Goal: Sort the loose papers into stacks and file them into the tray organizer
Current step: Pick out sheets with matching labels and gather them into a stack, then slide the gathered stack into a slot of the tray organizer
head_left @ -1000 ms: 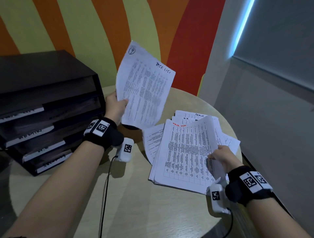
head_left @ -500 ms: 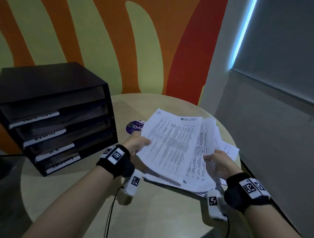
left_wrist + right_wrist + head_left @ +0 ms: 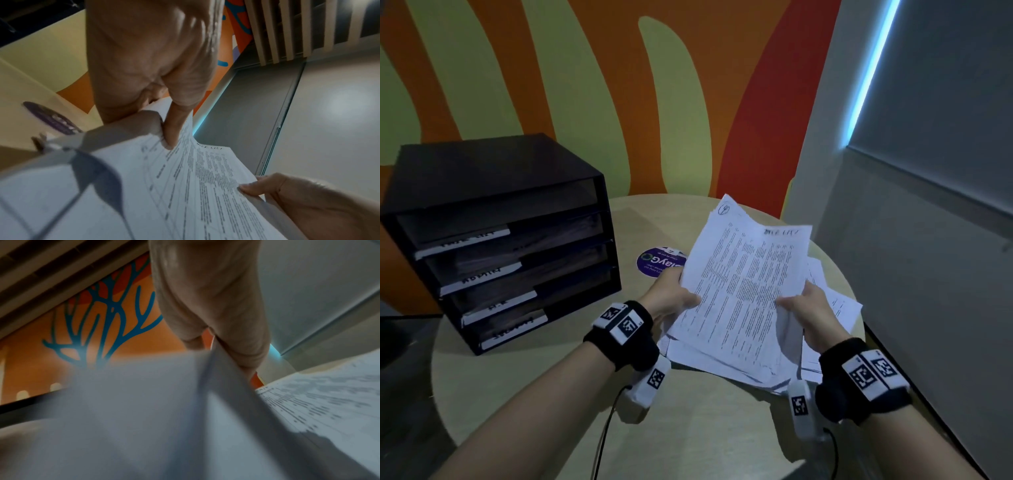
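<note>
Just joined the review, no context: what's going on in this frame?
A person is sorting printed papers at a round table. Both hands hold the same printed sheet: the left hand pinches its left edge, the right hand grips its right edge. The sheet is lifted above a loose pile of papers on the table. The black tray organizer stands to the left, its labelled slots facing the person. Nothing is being filed yet.

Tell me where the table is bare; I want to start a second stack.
Bare tabletop lies in front of the tray organizer, left of the left hand. A bare strip also runs behind the purple sticker. The right half is crowded: loose papers spread there under the held sheets.
</note>
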{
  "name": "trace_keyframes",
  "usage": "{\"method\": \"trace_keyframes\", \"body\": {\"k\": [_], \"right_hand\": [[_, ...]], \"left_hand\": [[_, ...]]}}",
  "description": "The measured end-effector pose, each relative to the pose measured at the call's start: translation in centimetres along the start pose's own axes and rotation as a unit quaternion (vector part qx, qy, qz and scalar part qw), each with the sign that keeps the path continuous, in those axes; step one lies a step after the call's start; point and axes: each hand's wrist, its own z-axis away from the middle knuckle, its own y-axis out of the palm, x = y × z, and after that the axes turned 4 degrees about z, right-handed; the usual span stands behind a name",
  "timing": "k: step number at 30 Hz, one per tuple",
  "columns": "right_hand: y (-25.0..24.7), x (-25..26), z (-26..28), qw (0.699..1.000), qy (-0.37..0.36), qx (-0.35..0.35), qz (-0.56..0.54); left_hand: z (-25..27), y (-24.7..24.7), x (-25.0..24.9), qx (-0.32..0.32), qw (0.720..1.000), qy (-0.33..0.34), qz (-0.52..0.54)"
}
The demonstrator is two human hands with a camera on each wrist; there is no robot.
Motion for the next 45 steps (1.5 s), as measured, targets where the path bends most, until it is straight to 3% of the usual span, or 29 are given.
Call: {"method": "trace_keyframes", "body": {"k": [4,7,9,12,17,20,23,26,29,32,35,37,38,41,45], "right_hand": [[-0.1,3.7,1.3,0.991,-0.119,-0.058,-0.032],[0.4,6.9,2.6,0.968,-0.228,-0.054,-0.087],[1.0,7.9,2.9,0.958,-0.258,-0.044,-0.115],[1.9,8.0,3.2,0.955,-0.267,-0.025,-0.129],[3.0,6.3,3.3,0.971,-0.217,0.007,-0.102],[3.3,6.2,3.2,0.978,-0.195,0.015,-0.075],[2.7,7.1,3.4,0.972,-0.230,-0.044,-0.015],[1.3,9.3,3.8,0.928,-0.337,-0.134,0.090],[1.5,11.2,3.7,0.891,-0.407,-0.086,0.181],[2.4,11.9,3.0,0.905,-0.368,0.000,0.212],[3.5,10.9,2.7,0.946,-0.295,0.067,0.114],[3.8,9.7,2.5,0.963,-0.258,0.070,0.035],[4.1,9.3,2.9,0.966,-0.249,0.070,-0.001],[5.0,8.7,3.9,0.964,-0.233,0.091,-0.090],[7.1,7.4,4.1,0.962,-0.224,0.121,-0.100]], "left_hand": [[0.3,-2.3,-4.0,-0.005,0.996,0.070,0.048],[0.8,-4.3,-7.6,-0.003,0.985,0.131,0.116],[1.4,-5.3,-9.1,0.000,0.975,0.169,0.144],[2.0,-6.3,-9.3,-0.015,0.972,0.192,0.134],[2.0,-5.9,-5.1,-0.003,0.983,0.138,0.122],[1.3,-5.6,-2.4,-0.060,0.987,0.102,0.106],[1.0,-5.8,-2.5,-0.103,0.980,0.165,0.043],[1.7,-6.6,-5.3,-0.105,0.957,0.260,-0.076],[2.9,-7.2,-8.4,-0.095,0.911,0.338,-0.218],[4.5,-7.3,-9.8,-0.082,0.865,0.385,-0.312],[5.6,-8.7,-8.9,-0.183,0.851,0.406,-0.278],[5.9,-10.3,-6.9,-0.289,0.849,0.363,-0.254],[6.6,-11.2,-6.0,-0.321,0.865,0.331,-0.198],[8.5,-13.0,-3.9,-0.322,0.904,0.278,0.049],[9.8,-14.5,-2.4,-0.253,0.925,0.230,0.166]]}}
